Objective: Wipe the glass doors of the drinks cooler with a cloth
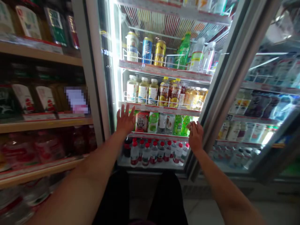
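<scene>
My left hand (126,120), fingers spread, reaches to the left side of an upright drinks fridge, in front of the shelf edge (161,109). Whether it touches the shelf I cannot tell. Nearest to it is a dark carton-like drink with a red and white label (141,122), beside a green bottle (153,122). At the fridge's right side, my right hand (196,136) is closed on a small, crumpled, pale brown thing (191,126), too blurred to name. Green bottles (178,125) stand just left of that hand.
Red-capped bottles (153,152) fill the fridge floor. Juice and tea bottles (164,92) line the middle shelf, cans (160,53) the one above. Wooden shelves (47,123) with bottles flank the left. A metal door frame (225,81) slants along the right, beside another fridge.
</scene>
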A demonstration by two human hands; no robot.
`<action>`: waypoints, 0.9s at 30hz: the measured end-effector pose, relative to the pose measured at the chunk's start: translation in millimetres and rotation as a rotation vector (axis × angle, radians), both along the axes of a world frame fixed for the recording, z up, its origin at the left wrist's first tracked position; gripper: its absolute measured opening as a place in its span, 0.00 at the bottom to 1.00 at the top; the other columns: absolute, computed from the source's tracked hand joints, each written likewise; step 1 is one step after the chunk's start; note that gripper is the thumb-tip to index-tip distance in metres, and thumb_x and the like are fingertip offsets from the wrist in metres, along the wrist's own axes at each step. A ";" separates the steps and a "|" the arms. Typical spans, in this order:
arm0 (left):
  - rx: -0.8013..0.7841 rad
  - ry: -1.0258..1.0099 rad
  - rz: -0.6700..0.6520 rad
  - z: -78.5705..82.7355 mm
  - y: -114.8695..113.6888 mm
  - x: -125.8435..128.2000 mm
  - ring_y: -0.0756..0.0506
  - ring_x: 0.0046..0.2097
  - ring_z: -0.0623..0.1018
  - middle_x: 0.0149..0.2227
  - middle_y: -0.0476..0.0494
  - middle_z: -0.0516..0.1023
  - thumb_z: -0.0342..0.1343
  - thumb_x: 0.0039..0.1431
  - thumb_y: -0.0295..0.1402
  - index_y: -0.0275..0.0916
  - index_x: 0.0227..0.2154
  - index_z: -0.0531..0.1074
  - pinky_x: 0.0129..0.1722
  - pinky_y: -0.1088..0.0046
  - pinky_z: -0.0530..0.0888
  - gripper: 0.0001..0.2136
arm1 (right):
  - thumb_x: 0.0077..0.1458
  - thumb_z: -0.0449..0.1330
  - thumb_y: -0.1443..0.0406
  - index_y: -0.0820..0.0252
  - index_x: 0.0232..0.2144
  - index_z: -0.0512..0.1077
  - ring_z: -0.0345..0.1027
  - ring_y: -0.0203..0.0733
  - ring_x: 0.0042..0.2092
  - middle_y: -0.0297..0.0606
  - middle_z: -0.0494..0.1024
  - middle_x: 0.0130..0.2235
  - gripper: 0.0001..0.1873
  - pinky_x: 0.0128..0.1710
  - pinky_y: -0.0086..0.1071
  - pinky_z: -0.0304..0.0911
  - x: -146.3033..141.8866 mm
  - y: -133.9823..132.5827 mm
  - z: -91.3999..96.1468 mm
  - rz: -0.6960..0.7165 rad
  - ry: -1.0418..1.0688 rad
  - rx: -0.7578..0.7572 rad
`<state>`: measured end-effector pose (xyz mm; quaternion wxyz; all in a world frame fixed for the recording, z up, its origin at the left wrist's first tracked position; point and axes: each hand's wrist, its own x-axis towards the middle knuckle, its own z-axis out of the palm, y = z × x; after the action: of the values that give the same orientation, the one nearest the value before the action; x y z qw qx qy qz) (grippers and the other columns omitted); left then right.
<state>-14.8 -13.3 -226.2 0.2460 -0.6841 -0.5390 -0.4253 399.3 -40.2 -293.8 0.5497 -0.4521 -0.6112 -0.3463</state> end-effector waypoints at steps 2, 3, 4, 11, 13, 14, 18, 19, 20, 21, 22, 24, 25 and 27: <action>-0.025 0.010 0.021 2.4 -4.3 0.8 0.37 0.74 0.37 0.74 0.39 0.45 0.44 0.70 0.36 0.41 0.70 0.56 0.71 0.47 0.39 0.26 | 0.69 0.45 0.65 0.59 0.66 0.62 0.54 0.54 0.68 0.54 0.61 0.65 0.26 0.66 0.57 0.57 2.7 5.0 13.6 0.013 0.106 0.051; -0.031 0.016 0.027 3.4 -6.4 1.4 0.38 0.74 0.37 0.74 0.40 0.44 0.44 0.70 0.36 0.41 0.70 0.56 0.71 0.47 0.40 0.27 | 0.69 0.45 0.64 0.60 0.66 0.62 0.53 0.55 0.68 0.55 0.59 0.66 0.26 0.66 0.58 0.57 1.5 7.1 18.4 0.013 0.150 0.083; -0.032 0.021 0.031 4.1 -8.3 2.0 0.38 0.74 0.37 0.74 0.41 0.43 0.44 0.70 0.36 0.41 0.70 0.55 0.71 0.48 0.40 0.27 | 0.69 0.45 0.65 0.60 0.66 0.62 0.52 0.56 0.68 0.55 0.58 0.66 0.26 0.65 0.59 0.57 -2.3 8.2 20.4 0.013 0.175 0.109; -0.031 0.057 0.041 6.0 -17.5 1.6 0.39 0.74 0.38 0.74 0.43 0.42 0.48 0.70 0.35 0.44 0.71 0.53 0.72 0.50 0.43 0.28 | 0.66 0.49 0.70 0.52 0.62 0.68 0.61 0.46 0.65 0.44 0.70 0.61 0.25 0.65 0.45 0.64 -62.9 -6.3 -6.6 0.194 -0.203 -0.036; -0.022 0.070 0.044 6.3 -18.6 -0.3 0.39 0.74 0.38 0.74 0.44 0.42 0.49 0.70 0.35 0.45 0.71 0.53 0.72 0.51 0.44 0.28 | 0.66 0.48 0.71 0.52 0.62 0.69 0.60 0.46 0.66 0.44 0.70 0.62 0.25 0.65 0.45 0.64 -68.4 -4.5 3.4 0.220 -0.223 -0.026; -0.016 0.076 0.046 6.3 -18.9 -1.2 0.39 0.74 0.39 0.74 0.44 0.42 0.49 0.70 0.35 0.46 0.71 0.53 0.71 0.51 0.44 0.28 | 0.66 0.47 0.72 0.54 0.63 0.67 0.59 0.48 0.66 0.46 0.69 0.62 0.26 0.65 0.47 0.63 -69.0 -1.5 12.1 0.217 -0.193 0.000; -0.009 0.092 0.039 5.3 -19.9 -2.0 0.38 0.74 0.39 0.74 0.44 0.42 0.50 0.70 0.35 0.46 0.71 0.52 0.71 0.50 0.47 0.29 | 0.65 0.45 0.71 0.60 0.67 0.59 0.56 0.54 0.68 0.55 0.63 0.64 0.29 0.64 0.57 0.60 -78.2 9.8 36.3 0.143 0.008 0.120; -0.007 0.091 0.037 4.9 -20.2 -1.7 0.38 0.74 0.39 0.74 0.43 0.42 0.49 0.70 0.35 0.46 0.71 0.52 0.71 0.50 0.47 0.28 | 0.65 0.47 0.71 0.61 0.67 0.59 0.55 0.55 0.68 0.55 0.63 0.64 0.29 0.64 0.57 0.60 -84.9 9.2 33.4 0.133 0.009 0.117; -0.005 0.088 0.035 4.5 -20.5 -1.3 0.38 0.74 0.39 0.74 0.43 0.42 0.49 0.70 0.35 0.46 0.71 0.52 0.71 0.50 0.47 0.28 | 0.65 0.50 0.70 0.61 0.68 0.58 0.55 0.56 0.68 0.54 0.64 0.65 0.30 0.65 0.57 0.59 -92.9 6.8 26.7 0.127 -0.031 0.088; -0.003 0.082 0.036 4.1 -20.8 -1.0 0.38 0.74 0.38 0.74 0.43 0.42 0.49 0.70 0.35 0.45 0.71 0.52 0.71 0.50 0.47 0.28 | 0.64 0.52 0.69 0.61 0.68 0.58 0.54 0.56 0.69 0.53 0.65 0.65 0.31 0.65 0.56 0.59 -101.3 2.9 17.3 0.133 -0.113 0.038; -0.001 0.077 0.036 3.8 -21.1 -1.0 0.38 0.74 0.38 0.74 0.44 0.41 0.49 0.70 0.34 0.46 0.71 0.52 0.71 0.50 0.47 0.28 | 0.64 0.53 0.69 0.62 0.69 0.56 0.52 0.57 0.70 0.52 0.65 0.66 0.32 0.66 0.55 0.58 -109.1 -1.8 6.9 0.138 -0.244 -0.041; -0.004 0.077 0.028 3.4 -21.4 -1.5 0.39 0.74 0.38 0.74 0.44 0.41 0.49 0.70 0.35 0.46 0.71 0.52 0.71 0.50 0.47 0.28 | 0.62 0.52 0.73 0.60 0.69 0.57 0.52 0.53 0.70 0.46 0.65 0.67 0.33 0.67 0.51 0.57 -119.4 -10.4 -9.0 0.164 -0.530 -0.189; -0.006 0.081 0.025 3.3 -21.5 -2.0 0.39 0.74 0.38 0.74 0.45 0.41 0.49 0.70 0.35 0.46 0.71 0.52 0.71 0.51 0.47 0.28 | 0.61 0.50 0.75 0.59 0.68 0.58 0.52 0.50 0.70 0.43 0.65 0.67 0.34 0.67 0.49 0.56 -121.1 -12.7 -11.3 0.176 -0.645 -0.236; -0.007 0.090 0.029 2.9 -21.4 -3.1 0.40 0.74 0.38 0.74 0.45 0.41 0.48 0.71 0.35 0.46 0.71 0.53 0.71 0.51 0.47 0.27 | 0.60 0.49 0.78 0.57 0.67 0.61 0.54 0.46 0.70 0.39 0.67 0.66 0.34 0.68 0.47 0.53 -118.1 -11.8 -1.1 0.181 -0.739 -0.240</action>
<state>-17.9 -34.6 -223.3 0.2738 -0.6957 -0.5387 -0.3884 281.2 -52.0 -294.8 0.2644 -0.3023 -0.8413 -0.3618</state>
